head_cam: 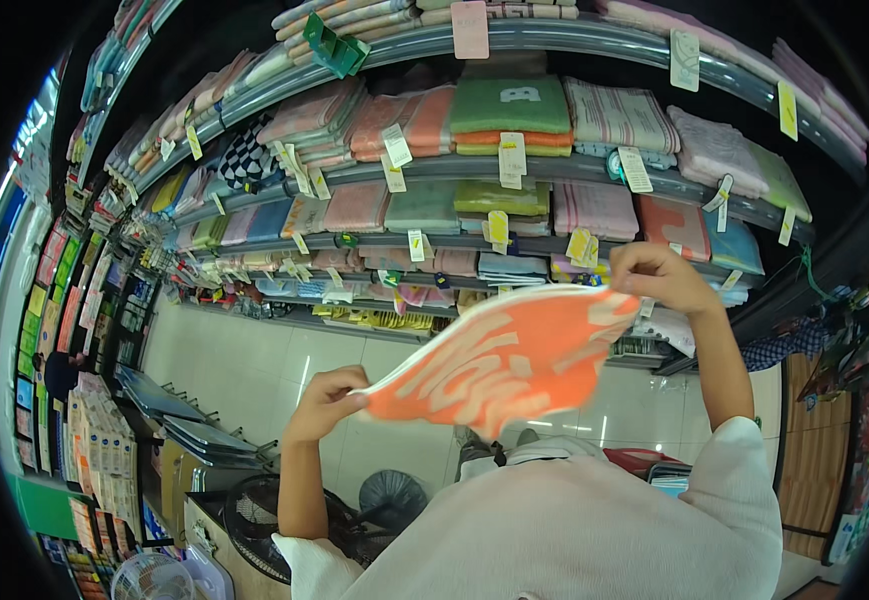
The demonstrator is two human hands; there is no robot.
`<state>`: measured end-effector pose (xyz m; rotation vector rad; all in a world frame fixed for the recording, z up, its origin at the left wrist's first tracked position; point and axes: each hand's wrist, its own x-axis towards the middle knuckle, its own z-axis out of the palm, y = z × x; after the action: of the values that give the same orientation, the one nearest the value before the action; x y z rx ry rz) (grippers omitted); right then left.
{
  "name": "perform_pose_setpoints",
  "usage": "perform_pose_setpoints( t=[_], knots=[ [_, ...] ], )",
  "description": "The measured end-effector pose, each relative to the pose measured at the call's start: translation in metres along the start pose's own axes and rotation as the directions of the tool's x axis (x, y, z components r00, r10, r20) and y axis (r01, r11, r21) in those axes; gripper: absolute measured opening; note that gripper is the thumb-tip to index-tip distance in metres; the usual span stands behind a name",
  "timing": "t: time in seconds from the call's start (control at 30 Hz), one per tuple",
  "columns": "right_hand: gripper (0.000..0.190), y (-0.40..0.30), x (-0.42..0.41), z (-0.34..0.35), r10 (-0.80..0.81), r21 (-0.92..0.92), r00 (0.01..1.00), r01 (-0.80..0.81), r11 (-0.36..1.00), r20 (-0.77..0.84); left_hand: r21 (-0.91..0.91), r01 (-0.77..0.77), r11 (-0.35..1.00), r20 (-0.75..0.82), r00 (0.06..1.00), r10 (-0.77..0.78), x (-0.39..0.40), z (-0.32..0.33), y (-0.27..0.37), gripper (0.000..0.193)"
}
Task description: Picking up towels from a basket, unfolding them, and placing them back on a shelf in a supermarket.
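An orange towel with pale lettering [502, 356] is stretched in the air between my two hands, in front of my chest. My left hand [327, 403] pinches one corner, at the lower left of the cloth. Higher up, my right hand [663, 277] pinches the opposite end of the towel's white-edged rim, close to the shelves. The towel hangs slanted, and its lower edge is rippled and slightly blurred. Folded towels with tags lie stacked beyond it, among them a green towel [510, 105] and a pink striped towel [595, 210].
Curved-looking shelves [434, 166] of towels run across the front. A black floor fan [254, 517] and a white fan [153, 577] stand at the lower left, near metal racks [201, 431]. Tiled floor [254, 349] lies below the shelves. A person [61, 373] is at the far left.
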<state>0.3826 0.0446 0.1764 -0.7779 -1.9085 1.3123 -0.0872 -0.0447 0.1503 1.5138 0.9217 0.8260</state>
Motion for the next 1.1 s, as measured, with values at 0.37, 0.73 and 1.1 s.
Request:
perform_pose_setpoints(
  t=[0.37, 0.73, 1.1],
  knots=[
    [0.014, 0.062, 0.05, 0.045, 0.071, -0.347, 0.964, -0.16, 0.924, -0.256, 0.52, 0.097, 0.849, -0.473, 0.86, 0.191, 0.079, 0.02, -0.057, 0.017],
    [0.03, 0.084, 0.056, 0.092, 0.303, 0.127, 0.95, -0.31, 0.942, 0.07, 0.097, 0.065, 0.993, -0.463, 0.886, -0.013, 0.102, 0.076, -0.101, 0.025],
    [0.018, 0.068, 0.071, 0.126, -0.147, -0.399, 0.988, 0.152, 0.904, 0.045, -0.227, 0.14, 0.964, -0.219, 0.957, -0.19, 0.117, 0.102, -0.079, 0.025]
  ],
)
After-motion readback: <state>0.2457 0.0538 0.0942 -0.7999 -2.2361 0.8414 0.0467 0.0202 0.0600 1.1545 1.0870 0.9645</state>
